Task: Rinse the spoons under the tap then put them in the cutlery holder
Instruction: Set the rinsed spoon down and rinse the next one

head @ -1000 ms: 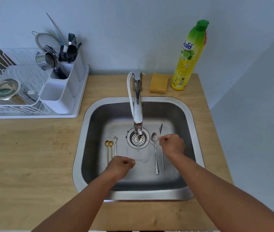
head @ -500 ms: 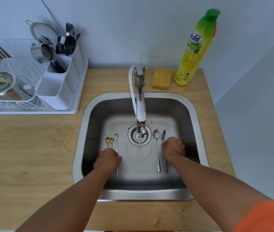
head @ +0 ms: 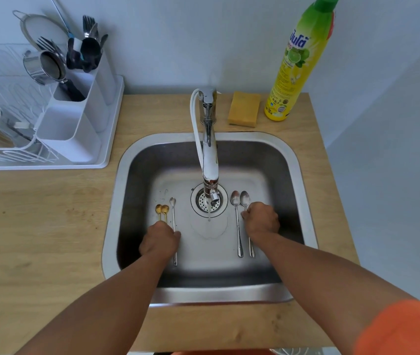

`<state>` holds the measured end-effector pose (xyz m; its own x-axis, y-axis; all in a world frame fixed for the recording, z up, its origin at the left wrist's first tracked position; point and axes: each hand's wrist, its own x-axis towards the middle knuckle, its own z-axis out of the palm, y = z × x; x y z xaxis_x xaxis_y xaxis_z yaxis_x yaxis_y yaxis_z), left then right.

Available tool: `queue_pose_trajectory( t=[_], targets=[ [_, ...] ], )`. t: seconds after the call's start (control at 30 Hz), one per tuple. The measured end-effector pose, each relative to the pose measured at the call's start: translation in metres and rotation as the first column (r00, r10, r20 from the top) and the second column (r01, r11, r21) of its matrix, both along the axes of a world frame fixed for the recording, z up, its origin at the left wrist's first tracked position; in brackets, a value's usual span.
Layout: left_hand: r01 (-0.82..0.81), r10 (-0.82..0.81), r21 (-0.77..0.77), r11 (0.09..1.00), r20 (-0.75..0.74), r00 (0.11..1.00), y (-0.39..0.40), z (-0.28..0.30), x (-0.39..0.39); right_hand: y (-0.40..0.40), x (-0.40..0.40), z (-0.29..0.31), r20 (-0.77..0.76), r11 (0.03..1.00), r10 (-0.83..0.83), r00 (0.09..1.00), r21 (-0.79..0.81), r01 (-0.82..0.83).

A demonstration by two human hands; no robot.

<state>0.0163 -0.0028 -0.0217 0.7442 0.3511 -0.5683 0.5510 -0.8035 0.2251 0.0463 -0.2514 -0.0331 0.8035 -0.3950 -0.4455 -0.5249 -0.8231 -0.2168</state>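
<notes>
1. The left hand (head: 159,238) reaches into the steel sink (head: 137,160) with its back to the camera and its fingers curled down over the stems of the two gold spoons (head: 162,210) and the thin silver spoon (head: 173,221); whether it actually grips them cannot be told from this angle
2. The right hand (head: 261,218) also lies knuckles-up on the sink floor, fingers curled over the stem of the right-hand large spoon (head: 245,198), whose handle end shows again below the wrist; a firm hold cannot be confirmed
3. The other large spoon (head: 237,221) lies just beside it, bowl toward the drain (head: 209,201), free of the hand
4. All five spoons lie flat with their bowls pointing away from the person, gold pair and thin one left of the drain, large pair right
5. Water runs from the tap (head: 210,160) onto the drain between the hands
6. The white cutlery holder (head: 75,129) stands on the drying rack (head: 50,160) to the left, well apart, its back section full of dark utensils
7. A yellow sponge (head: 244,108) and a green-capped bottle (head: 293,62) sit behind the sink
</notes>
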Motion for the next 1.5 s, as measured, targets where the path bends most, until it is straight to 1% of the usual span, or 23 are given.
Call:
queue_pose_trajectory(
  t=[0.2,0.37,0.43,0.5,0.57,0.67,0.77,0.83,0.9,0.97,1.03,1.1,1.17,1.27,1.4,1.5],
  targets=[
    [-0.046,0.046,0.015,0.999,0.010,0.999,0.000,-0.009,0.003,0.000,0.000,-0.001,0.003,1.000,-0.001,1.000,-0.006,0.001],
    [-0.047,0.048,0.018,0.999,-0.028,0.998,-0.005,-0.006,0.007,-0.001,-0.002,-0.001,0.019,1.000,-0.021,1.000,0.003,0.021],
    [-0.024,0.025,0.031,0.999,-0.042,0.999,-0.005,-0.005,0.009,-0.001,-0.006,0.001,0.085,1.000,0.007,0.996,-0.021,-0.005],
    [0.014,-0.011,0.064,0.998,-0.048,0.999,-0.008,-0.005,0.010,0.001,-0.012,0.004,0.183,0.999,0.041,0.982,-0.024,-0.037],
    [0.051,-0.045,0.100,0.994,-0.061,0.997,-0.012,-0.004,0.010,0.008,-0.017,0.007,0.261,0.998,0.062,0.963,-0.004,-0.063],
    [0.118,-0.109,0.125,0.985,-0.081,0.991,-0.018,-0.002,0.009,0.024,-0.021,0.013,0.303,0.995,0.047,0.952,0.070,-0.072],
    [0.184,-0.173,0.155,0.971,-0.084,0.981,-0.019,-0.001,0.010,0.042,-0.025,0.016,0.272,0.987,0.010,0.962,0.154,-0.054],
    [0.207,-0.198,0.185,0.961,-0.069,0.978,-0.019,0.001,0.009,0.052,-0.027,0.016,0.217,0.975,-0.023,0.976,0.222,-0.027],
    [0.236,-0.232,0.203,0.950,-0.043,0.972,-0.020,0.004,0.008,0.061,-0.029,0.016,0.139,0.943,-0.049,0.989,0.333,0.000],
    [0.300,-0.301,0.211,0.930,-0.030,0.953,-0.023,0.009,0.007,0.070,-0.027,0.014,0.063,0.854,-0.074,0.995,0.519,0.031],
    [0.374,-0.379,0.225,0.900,-0.022,0.925,-0.030,0.014,0.005,0.077,-0.024,0.016,-0.016,0.729,-0.108,0.994,0.678,0.090],
    [0.438,-0.449,0.254,0.863,-0.014,0.893,-0.041,0.018,0.003,0.082,-0.020,0.018,-0.090,0.640,-0.133,0.987,0.753,0.155],
    [0.490,-0.511,0.277,0.826,0.001,0.860,-0.052,0.022,-0.001,0.081,-0.016,0.019,-0.108,0.604,-0.167,0.980,0.775,0.189],
    [0.516,-0.543,0.270,0.813,0.031,0.839,-0.061,0.025,-0.005,0.070,-0.013,0.021,-0.092,0.602,-0.185,0.978,0.777,0.187],
    [0.562,-0.592,0.236,0.793,0.078,0.802,-0.066,0.026,-0.012,0.056,-0.015,0.022,-0.054,0.671,-0.131,0.990,0.730,0.129],
    [0.543,-0.563,0.153,0.826,0.155,0.812,-0.063,0.027,-0.011,0.045,-0.013,0.024,0.003,0.726,-0.031,1.000,0.687,0.020]
  ],
)
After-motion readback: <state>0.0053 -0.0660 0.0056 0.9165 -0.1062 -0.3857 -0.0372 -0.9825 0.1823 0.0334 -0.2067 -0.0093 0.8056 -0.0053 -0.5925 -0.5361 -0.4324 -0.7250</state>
